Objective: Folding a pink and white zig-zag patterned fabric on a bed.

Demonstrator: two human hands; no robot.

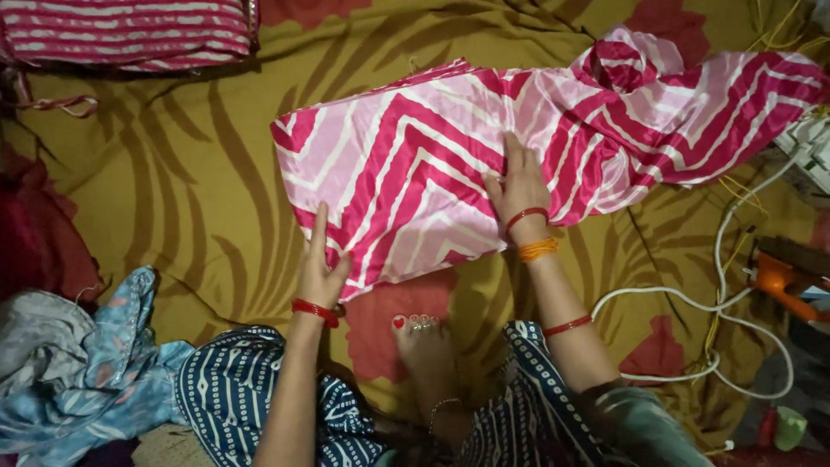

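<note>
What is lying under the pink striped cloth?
The pink striped cloth lies on a mustard sheet with brown stripes and red flowers. Both hands, left and right, press flat on top. Anything under its middle is covered.

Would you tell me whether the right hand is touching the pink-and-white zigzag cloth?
Touching: the head view shows the right hand lying flat on the pink-and-white zigzag cloth.

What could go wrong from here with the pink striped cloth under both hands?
1. The pink zigzag cloth lies flat only under the left hand and right hand; its far end is bunched, so creases may get pressed in.
2. The white cable and the orange tool lie close to the cloth's right end, so the fabric could snag or drag them.
3. The bare foot sits near the cloth's near edge and might catch it.
</note>
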